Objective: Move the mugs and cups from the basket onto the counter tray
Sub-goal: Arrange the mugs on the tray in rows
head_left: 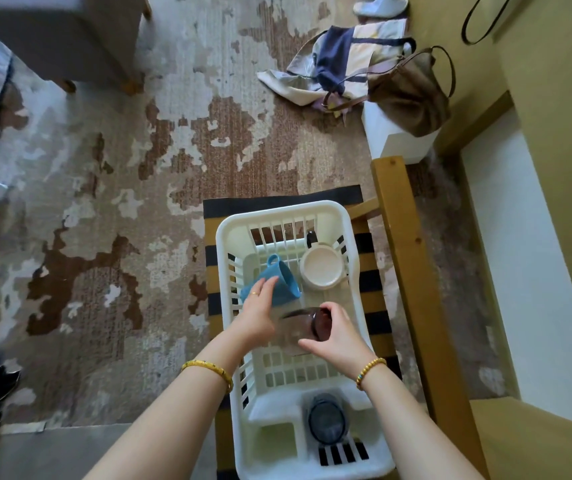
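A white basket (pixel 353 237) sits on a striped mat (pixel 371 261) over a worn rug (pixel 139 168), with a wooden frame (pixel 412 265) just to its right. Both hands reach down into the basket's middle. The left hand (pixel 258 315) lies with its fingers spread against the side of a blue mug (pixel 282 280), which is tipped over with its handle pointing to the far side — whether the fingers actually grip it, I cannot tell. The right hand (pixel 338 336) is curled around a dark glass cup (pixel 307 329) lying on its side, thumb and fingers closed on its base end. To the right of the mug, at the far right of the basket, sits a cream bowl (pixel 322 266). At the near end, in a separate compartment, lies a dark round lid (pixel 327 422). Each wrist wears a gold bracelet. Far off on the floor a brown bag (pixel 412 88) slumps against a white box (pixel 398 143).
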The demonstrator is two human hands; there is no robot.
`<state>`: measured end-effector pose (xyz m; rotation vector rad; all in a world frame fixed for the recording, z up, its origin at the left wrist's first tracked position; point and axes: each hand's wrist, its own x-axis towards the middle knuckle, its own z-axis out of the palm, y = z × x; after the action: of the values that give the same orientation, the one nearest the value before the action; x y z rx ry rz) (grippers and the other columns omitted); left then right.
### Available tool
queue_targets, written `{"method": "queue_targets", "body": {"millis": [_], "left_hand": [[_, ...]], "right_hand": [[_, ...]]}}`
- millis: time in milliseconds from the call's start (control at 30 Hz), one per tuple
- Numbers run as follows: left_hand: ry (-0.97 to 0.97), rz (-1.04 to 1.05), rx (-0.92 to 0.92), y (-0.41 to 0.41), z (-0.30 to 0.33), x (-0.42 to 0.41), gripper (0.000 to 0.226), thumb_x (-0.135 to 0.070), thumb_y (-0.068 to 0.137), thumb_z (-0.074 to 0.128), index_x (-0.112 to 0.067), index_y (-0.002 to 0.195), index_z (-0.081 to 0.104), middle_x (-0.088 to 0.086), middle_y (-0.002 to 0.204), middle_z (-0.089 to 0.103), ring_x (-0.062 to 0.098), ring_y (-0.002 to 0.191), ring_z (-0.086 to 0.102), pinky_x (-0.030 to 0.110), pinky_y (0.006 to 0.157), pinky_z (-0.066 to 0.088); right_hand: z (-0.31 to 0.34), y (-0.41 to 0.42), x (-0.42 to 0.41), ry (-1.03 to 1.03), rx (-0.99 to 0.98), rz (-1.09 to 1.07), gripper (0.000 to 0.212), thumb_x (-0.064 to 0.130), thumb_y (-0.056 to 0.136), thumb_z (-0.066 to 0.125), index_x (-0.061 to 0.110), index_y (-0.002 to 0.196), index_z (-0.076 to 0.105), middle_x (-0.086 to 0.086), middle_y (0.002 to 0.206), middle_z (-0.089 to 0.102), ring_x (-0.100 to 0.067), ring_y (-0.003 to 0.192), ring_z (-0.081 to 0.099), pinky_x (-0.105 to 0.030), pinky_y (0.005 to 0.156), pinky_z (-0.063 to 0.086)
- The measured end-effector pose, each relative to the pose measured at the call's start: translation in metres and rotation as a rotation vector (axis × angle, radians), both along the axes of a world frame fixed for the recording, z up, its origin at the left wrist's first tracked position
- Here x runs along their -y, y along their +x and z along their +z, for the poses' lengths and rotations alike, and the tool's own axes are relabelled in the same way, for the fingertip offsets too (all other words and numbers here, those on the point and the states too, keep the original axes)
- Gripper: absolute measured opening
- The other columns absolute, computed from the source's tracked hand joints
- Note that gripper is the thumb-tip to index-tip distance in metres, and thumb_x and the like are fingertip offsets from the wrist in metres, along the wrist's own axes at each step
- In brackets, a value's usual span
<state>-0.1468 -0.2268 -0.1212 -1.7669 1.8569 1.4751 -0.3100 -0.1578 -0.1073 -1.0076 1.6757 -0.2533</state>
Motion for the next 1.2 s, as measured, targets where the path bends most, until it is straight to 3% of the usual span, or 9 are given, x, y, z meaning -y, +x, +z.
{"method": "queue_targets", "body": {"millis": [133, 267, 400, 567, 700, 800, 933, 1067, 1200], "left_hand": [[-0.120, 0.071, 0.037, 0.001, -0.013, 0.007, 0.086, -0.008, 0.078, 0.063, -0.018, 0.147, 0.013, 0.007, 0.149, 0.024, 0.024, 0.133, 0.033, 0.032, 0.106, 0.034], [-0.146, 0.174, 0.049, -0.007, -0.026, 0.012, 0.093, -0.024, 0.073, 0.075, -0.018, 0.146, 0.018, 0.008, 0.145, 0.033, 0.027, 0.130, 0.037, 0.041, 0.107, 0.038], [-0.238, 0.180, 0.076, -0.014, -0.038, 0.005, 0.098, -0.031, 0.072, 0.075, -0.018, 0.147, 0.014, 0.010, 0.148, 0.029, 0.031, 0.135, 0.029, 0.046, 0.109, 0.033], [-0.368, 0.004, 0.179, -0.018, -0.054, 0.003, 0.100, -0.038, 0.076, 0.071, -0.028, 0.147, 0.003, 0.007, 0.154, 0.015, 0.031, 0.140, 0.016, 0.049, 0.115, 0.019], [-0.438, -0.069, 0.222, -0.023, -0.059, 0.008, 0.095, -0.044, 0.072, 0.073, -0.027, 0.144, 0.014, 0.008, 0.148, 0.029, 0.031, 0.133, 0.030, 0.046, 0.110, 0.027], [-0.428, 0.035, 0.176, -0.024, -0.052, 0.009, 0.096, -0.045, 0.065, 0.077, -0.023, 0.141, 0.023, 0.007, 0.137, 0.043, 0.030, 0.119, 0.047, 0.042, 0.100, 0.038], [-0.366, 0.318, 0.017, -0.022, -0.034, -0.001, 0.097, -0.042, 0.062, 0.081, -0.024, 0.138, 0.025, 0.005, 0.130, 0.048, 0.024, 0.115, 0.051, 0.035, 0.087, 0.049], [-0.311, 0.496, -0.159, -0.012, -0.005, -0.012, 0.089, -0.039, 0.063, 0.082, -0.034, 0.131, 0.024, -0.002, 0.123, 0.045, 0.015, 0.107, 0.049, 0.029, 0.080, 0.049], [-0.219, 0.642, -0.304, -0.008, 0.031, -0.011, 0.083, -0.035, 0.063, 0.083, -0.037, 0.123, 0.025, -0.012, 0.107, 0.044, 0.010, 0.101, 0.047, 0.019, 0.074, 0.041]], "right_hand": [[-0.016, 0.005, -0.012, -0.030, -0.216, 0.177, 0.081, 0.034, 0.076, 0.073, 0.018, 0.140, 0.025, -0.002, 0.141, 0.031, -0.021, 0.124, 0.044, -0.032, 0.102, 0.043], [-0.032, 0.012, -0.018, -0.102, -0.370, 0.218, 0.077, 0.031, 0.081, 0.069, 0.018, 0.141, 0.021, -0.002, 0.143, 0.026, -0.022, 0.130, 0.037, -0.036, 0.101, 0.044], [-0.044, 0.019, -0.017, -0.124, -0.408, 0.206, 0.074, 0.024, 0.083, 0.066, 0.016, 0.141, 0.021, -0.005, 0.143, 0.024, -0.023, 0.130, 0.032, -0.035, 0.102, 0.042], [-0.053, 0.029, -0.016, -0.163, -0.455, 0.256, 0.074, 0.016, 0.083, 0.063, 0.017, 0.143, 0.019, -0.008, 0.145, 0.021, -0.026, 0.132, 0.027, -0.037, 0.104, 0.041], [-0.057, 0.035, -0.018, -0.154, -0.407, 0.218, 0.082, 0.029, 0.084, 0.064, 0.020, 0.145, 0.011, -0.009, 0.150, 0.015, -0.026, 0.139, 0.018, -0.041, 0.111, 0.032], [-0.056, 0.035, -0.023, -0.177, -0.394, 0.237, 0.087, 0.037, 0.085, 0.062, 0.021, 0.147, 0.003, -0.006, 0.154, 0.008, -0.025, 0.143, 0.008, -0.041, 0.116, 0.021], [-0.043, 0.031, -0.032, -0.219, -0.445, 0.218, 0.081, 0.035, 0.090, 0.055, 0.017, 0.148, 0.002, -0.007, 0.156, 0.005, -0.024, 0.145, 0.003, -0.037, 0.117, 0.011], [-0.016, 0.039, -0.035, -0.242, -0.420, 0.102, 0.070, 0.033, 0.094, 0.049, 0.015, 0.148, 0.007, -0.007, 0.155, 0.008, -0.022, 0.144, 0.005, -0.035, 0.117, 0.014], [0.017, 0.046, -0.031, -0.248, -0.207, -0.116, 0.053, 0.027, 0.097, 0.041, 0.019, 0.145, 0.020, -0.002, 0.149, 0.024, -0.019, 0.140, 0.019, -0.033, 0.113, 0.024]]}}
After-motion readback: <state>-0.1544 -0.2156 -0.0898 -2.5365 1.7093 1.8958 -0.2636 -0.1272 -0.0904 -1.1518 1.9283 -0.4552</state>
